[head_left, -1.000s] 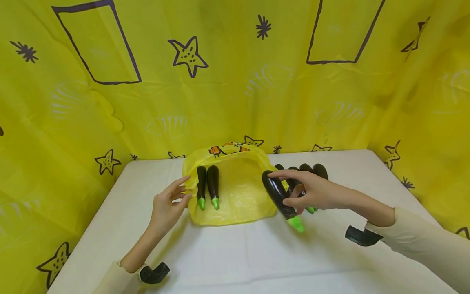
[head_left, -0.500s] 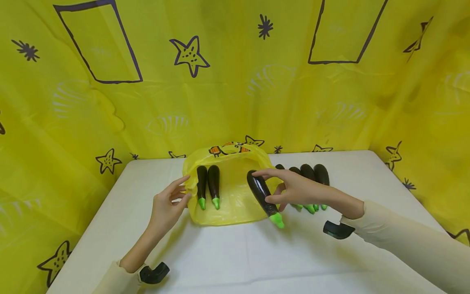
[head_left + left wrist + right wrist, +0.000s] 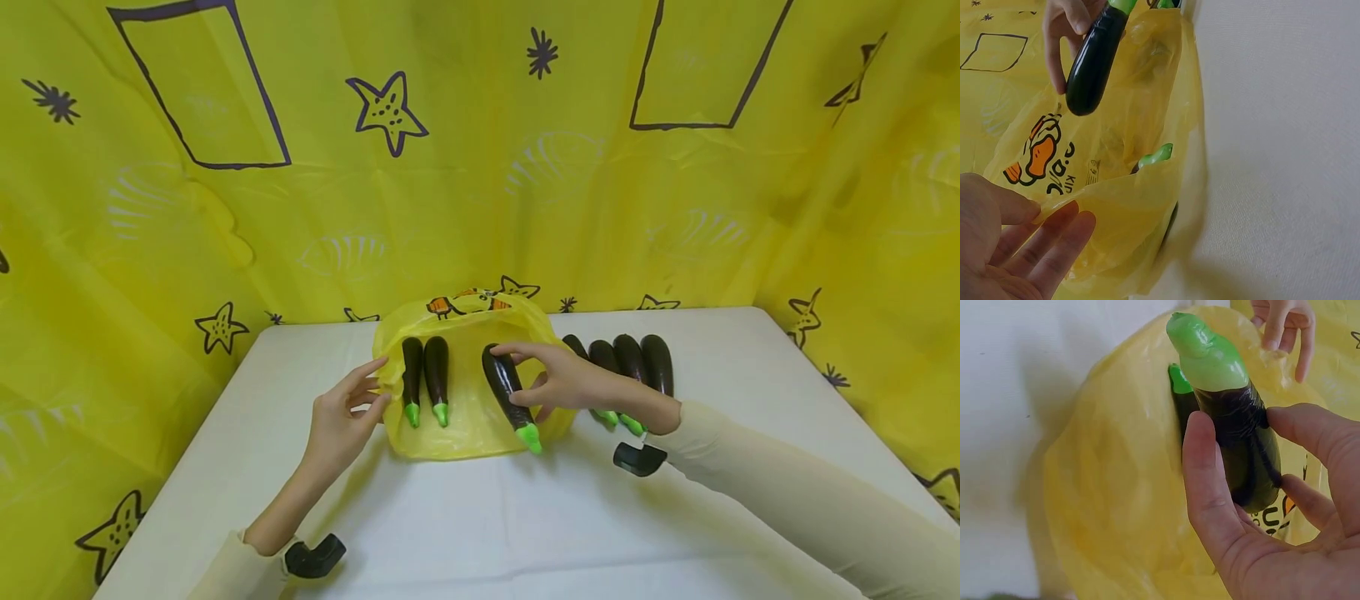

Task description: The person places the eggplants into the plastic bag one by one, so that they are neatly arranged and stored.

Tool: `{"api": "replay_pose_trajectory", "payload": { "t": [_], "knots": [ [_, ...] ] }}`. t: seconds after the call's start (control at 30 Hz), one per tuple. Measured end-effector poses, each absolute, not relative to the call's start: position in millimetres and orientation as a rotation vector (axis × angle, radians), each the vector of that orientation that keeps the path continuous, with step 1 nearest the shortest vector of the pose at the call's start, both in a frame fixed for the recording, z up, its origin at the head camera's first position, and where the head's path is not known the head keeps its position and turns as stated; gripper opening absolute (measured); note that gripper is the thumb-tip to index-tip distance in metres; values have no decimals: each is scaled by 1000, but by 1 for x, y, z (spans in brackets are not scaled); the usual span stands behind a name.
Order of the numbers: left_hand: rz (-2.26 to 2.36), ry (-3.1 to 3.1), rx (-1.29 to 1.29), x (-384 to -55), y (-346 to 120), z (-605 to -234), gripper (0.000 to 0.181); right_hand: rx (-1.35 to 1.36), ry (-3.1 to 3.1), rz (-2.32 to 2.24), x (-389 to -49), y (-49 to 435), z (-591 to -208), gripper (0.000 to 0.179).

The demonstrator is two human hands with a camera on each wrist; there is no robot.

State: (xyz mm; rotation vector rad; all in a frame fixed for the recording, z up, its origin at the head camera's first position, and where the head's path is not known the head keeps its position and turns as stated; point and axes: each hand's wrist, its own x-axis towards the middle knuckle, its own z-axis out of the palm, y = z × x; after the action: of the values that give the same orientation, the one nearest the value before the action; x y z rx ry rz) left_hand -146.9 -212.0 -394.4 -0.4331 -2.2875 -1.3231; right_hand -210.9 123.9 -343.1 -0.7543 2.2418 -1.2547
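Near ground: white tabletop [image 3: 442,525] reaches from the person to the bag's near edge, giving both forearms room.
Left hand [image 3: 347,421]: thumb and fingers pinch the bag's left rim.
Right hand [image 3: 558,379]: thumb and fingers grip the held eggplant [image 3: 504,383] from the right side.
Held eggplant: slanted over the bag's opening, green end nearest the person; probably light, stiff and slick, best held around mid-body.
Yellow bag [image 3: 472,448]: thin, limp film, likely to crumple or tear; safest held by its rim.
Bagged pair [image 3: 437,375]: two eggplants, left side of the bag.
Right row [image 3: 657,358]: four eggplants, partly behind the right forearm, limiting room there.
Far edge: yellow backdrop [image 3: 480,217] rises beyond.
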Motion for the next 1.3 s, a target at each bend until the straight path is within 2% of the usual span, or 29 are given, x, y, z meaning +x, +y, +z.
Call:
{"api": "replay_pose_trajectory", "payload": {
  "t": [0.53, 1.3],
  "knots": [
    [-1357, -2292, -433, -148, -210, -392, 53, -722, 2177, -1355, -225, 90, -348, 71],
    [-1364, -2314, -412, -149, -210, -392, 54, -540, 2255, -1412, -255, 51, -380, 71]
  ]
}}
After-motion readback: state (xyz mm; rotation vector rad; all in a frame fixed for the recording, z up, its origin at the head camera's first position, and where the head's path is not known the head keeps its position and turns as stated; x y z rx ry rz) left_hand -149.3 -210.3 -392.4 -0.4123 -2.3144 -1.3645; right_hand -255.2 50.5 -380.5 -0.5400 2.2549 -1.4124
